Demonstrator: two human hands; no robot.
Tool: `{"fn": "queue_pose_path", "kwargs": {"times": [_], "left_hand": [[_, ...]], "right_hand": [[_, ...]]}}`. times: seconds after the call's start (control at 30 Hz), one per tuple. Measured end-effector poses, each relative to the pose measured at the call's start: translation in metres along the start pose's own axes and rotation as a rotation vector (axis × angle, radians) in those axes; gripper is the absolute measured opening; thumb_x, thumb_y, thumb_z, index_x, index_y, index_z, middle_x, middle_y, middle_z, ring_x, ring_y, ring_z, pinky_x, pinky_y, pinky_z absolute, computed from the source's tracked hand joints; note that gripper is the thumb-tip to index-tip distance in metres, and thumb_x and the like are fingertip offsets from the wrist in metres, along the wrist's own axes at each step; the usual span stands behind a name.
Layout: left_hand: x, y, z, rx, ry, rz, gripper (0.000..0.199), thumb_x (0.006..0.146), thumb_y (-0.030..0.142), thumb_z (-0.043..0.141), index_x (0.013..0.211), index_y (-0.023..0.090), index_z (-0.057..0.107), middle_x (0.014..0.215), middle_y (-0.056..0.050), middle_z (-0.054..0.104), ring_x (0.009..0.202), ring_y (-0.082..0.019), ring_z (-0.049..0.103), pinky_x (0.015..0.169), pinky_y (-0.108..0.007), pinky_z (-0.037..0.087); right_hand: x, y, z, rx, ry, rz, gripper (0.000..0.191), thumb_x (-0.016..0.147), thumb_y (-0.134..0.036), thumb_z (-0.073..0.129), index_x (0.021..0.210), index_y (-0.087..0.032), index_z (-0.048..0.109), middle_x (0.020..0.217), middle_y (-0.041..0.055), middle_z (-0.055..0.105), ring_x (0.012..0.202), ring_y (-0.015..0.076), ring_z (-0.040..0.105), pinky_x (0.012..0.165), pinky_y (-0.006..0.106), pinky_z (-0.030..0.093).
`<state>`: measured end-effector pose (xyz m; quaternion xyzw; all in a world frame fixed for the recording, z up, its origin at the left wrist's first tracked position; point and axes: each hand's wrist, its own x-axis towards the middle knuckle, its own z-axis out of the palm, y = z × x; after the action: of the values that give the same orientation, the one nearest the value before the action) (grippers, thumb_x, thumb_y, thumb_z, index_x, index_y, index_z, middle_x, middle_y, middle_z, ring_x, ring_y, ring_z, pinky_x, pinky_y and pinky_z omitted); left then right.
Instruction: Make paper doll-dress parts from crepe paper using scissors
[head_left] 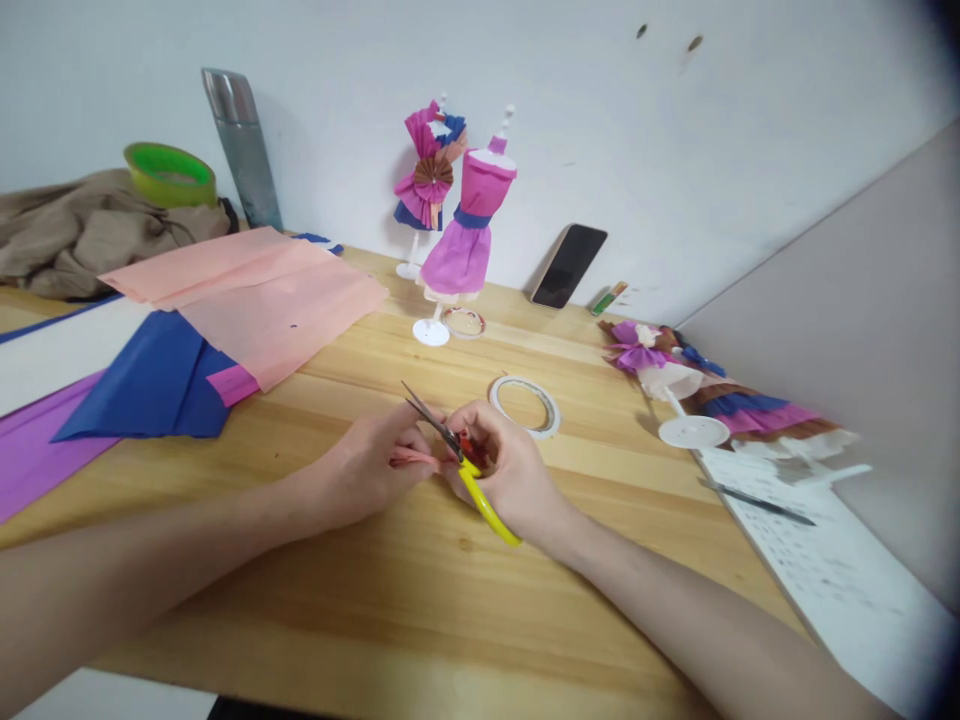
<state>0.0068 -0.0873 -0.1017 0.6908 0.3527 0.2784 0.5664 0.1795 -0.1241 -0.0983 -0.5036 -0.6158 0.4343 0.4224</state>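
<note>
Shows, in the head view, a left hand point(371, 468) closed around a small folded piece of peach paper point(412, 457), pinched above the wooden table point(375, 600). Shows a right hand point(516, 478) wrapped around yellow-handled scissors point(489, 510), blades slightly parted and angled up and leftward beside the left fingers (also something red in the grip, hard to identify). Looks like handling or trimming of the folded piece; cannot tell about actual cutting contact. Would call, for any snip, for a firm pinch and fingertips clear of the blades.
</note>
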Motion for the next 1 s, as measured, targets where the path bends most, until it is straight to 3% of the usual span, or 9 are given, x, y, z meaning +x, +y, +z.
{"fn": "queue_pose_path", "kwargs": {"times": [0.1,0.2,0.27,0.33,0.43,0.53,0.63,0.8,1.0], "left_hand": [[0.0,-0.002,-0.001,-0.121,0.026,0.013,0.04,0.071,0.02,0.07,0.109,0.017,0.058,0.083,-0.002,0.068,0.079,-0.017,0.066,0.076,-0.03,0.052],[0.0,-0.002,0.0,-0.309,0.095,-0.052,0.066,0.063,0.023,0.078,0.123,0.019,0.051,0.087,-0.001,0.064,0.074,-0.016,0.064,0.066,-0.029,0.052],[-0.001,0.001,0.001,-0.414,0.063,-0.118,0.057,0.063,0.026,0.079,0.115,0.019,0.058,0.086,0.0,0.062,0.069,-0.014,0.061,0.057,-0.026,0.051],[-0.003,0.005,0.003,-0.478,0.02,-0.154,0.035,0.065,0.027,0.078,0.096,0.017,0.065,0.084,0.0,0.06,0.066,-0.012,0.058,0.053,-0.023,0.05],[-0.005,0.011,0.006,-0.537,0.056,-0.123,0.017,0.069,0.025,0.075,0.08,0.015,0.067,0.074,0.001,0.06,0.058,-0.007,0.053,0.05,-0.019,0.046],[-0.006,0.014,0.008,-0.568,0.056,-0.082,0.016,0.071,0.026,0.073,0.083,0.015,0.071,0.064,0.002,0.061,0.051,-0.006,0.049,0.046,-0.018,0.041],[-0.006,0.016,0.01,-0.567,0.017,-0.064,0.019,0.071,0.024,0.073,0.087,0.016,0.073,0.067,0.0,0.065,0.05,-0.006,0.049,0.045,-0.018,0.041],[-0.008,0.017,0.012,-0.528,0.069,-0.025,0.013,0.074,0.027,0.07,0.07,0.015,0.067,0.056,0.003,0.058,0.049,-0.007,0.045,0.045,-0.018,0.037],[-0.009,0.017,0.012,-0.479,0.051,-0.009,0.017,0.077,0.028,0.067,0.069,0.014,0.063,0.068,0.001,0.06,0.054,-0.006,0.043,0.048,-0.017,0.036]], "right_hand": [[0.003,-0.002,-0.002,0.141,0.025,0.017,0.031,0.059,-0.02,0.072,0.076,-0.022,0.046,0.062,-0.0056,0.051,0.054,0.0096,0.044,0.053,0.022,0.033],[0.005,-0.003,-0.004,0.277,0.105,0.012,0.037,0.057,-0.021,0.076,0.078,-0.023,0.046,0.062,-0.006,0.054,0.056,0.0102,0.048,0.055,0.023,0.037],[0.006,-0.003,-0.003,0.333,0.146,-0.003,0.038,0.058,-0.021,0.079,0.079,-0.022,0.047,0.063,-0.006,0.056,0.057,0.01,0.05,0.057,0.023,0.039],[0.006,-0.001,-0.002,0.372,0.168,-0.019,0.037,0.06,-0.021,0.08,0.08,-0.022,0.049,0.064,-0.0063,0.057,0.057,0.0094,0.049,0.057,0.023,0.039],[0.005,0.0,0.003,0.41,0.181,-0.026,0.036,0.061,-0.02,0.08,0.08,-0.022,0.05,0.065,-0.0067,0.057,0.056,0.0087,0.048,0.055,0.022,0.038],[0.002,-0.002,0.008,0.455,0.166,0.015,0.037,0.061,-0.022,0.081,0.081,-0.022,0.05,0.065,-0.007,0.057,0.054,0.0084,0.047,0.053,0.023,0.037],[0.0,-0.005,0.012,0.513,0.16,0.062,0.039,0.062,-0.029,0.081,0.083,-0.022,0.049,0.066,-0.0061,0.059,0.052,0.0089,0.046,0.051,0.024,0.036],[-0.001,-0.007,0.017,0.519,0.189,0.045,0.039,0.062,-0.028,0.082,0.079,-0.022,0.047,0.064,-0.007,0.055,0.053,0.0089,0.046,0.051,0.023,0.035],[-0.003,-0.006,0.02,0.513,0.176,-0.009,0.036,0.063,-0.021,0.08,0.079,-0.022,0.048,0.065,-0.0077,0.055,0.054,0.0084,0.046,0.052,0.022,0.036]]}}
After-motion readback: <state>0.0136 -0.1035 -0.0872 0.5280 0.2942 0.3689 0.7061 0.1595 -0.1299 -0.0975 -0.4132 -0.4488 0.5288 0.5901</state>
